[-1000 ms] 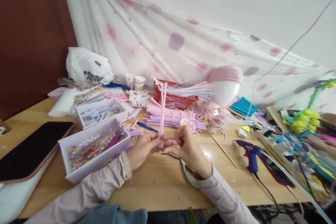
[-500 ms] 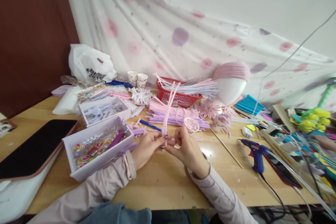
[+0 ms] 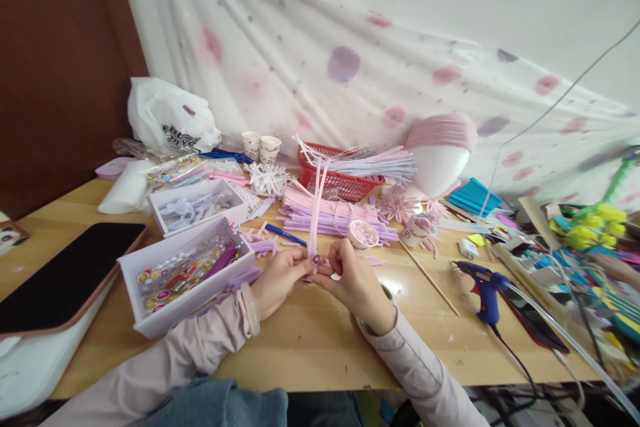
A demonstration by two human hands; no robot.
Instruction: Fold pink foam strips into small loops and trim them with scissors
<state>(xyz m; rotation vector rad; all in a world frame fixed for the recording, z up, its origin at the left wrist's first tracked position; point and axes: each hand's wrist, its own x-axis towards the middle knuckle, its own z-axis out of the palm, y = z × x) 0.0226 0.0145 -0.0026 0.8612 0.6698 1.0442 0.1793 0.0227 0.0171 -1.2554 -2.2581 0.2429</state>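
Pale pink pipe cleaners (image 3: 316, 213) stand upright between my hands, their free ends spread slightly apart at the top. My left hand (image 3: 280, 280) is closed, with thumb and fingers pinching them at their lower end. My right hand (image 3: 359, 285) meets it from the other side, its thumb and fingers closed at the same lower end; the exact grip there is partly hidden. Just beyond my right hand is a paper cup (image 3: 363, 245) of small pink pieces. Behind the hands lies a bundle of pink and purple pipe cleaners (image 3: 340, 217), with a blue pen (image 3: 285, 235) beside it.
White boxes of trinkets (image 3: 143, 310) and a phone (image 3: 75, 273) lie left. A red basket (image 3: 340, 185) and a foam head (image 3: 435, 163) stand behind. To the right are a wooden stick (image 3: 430, 279) and a blue glue gun (image 3: 485, 290) with its cord. Another person's hand (image 3: 617, 268) shows far right.
Both hands stay together at the lower end of the pipe cleaners. The upright strands tilt slightly left compared with before, and the camera view has shifted a little.
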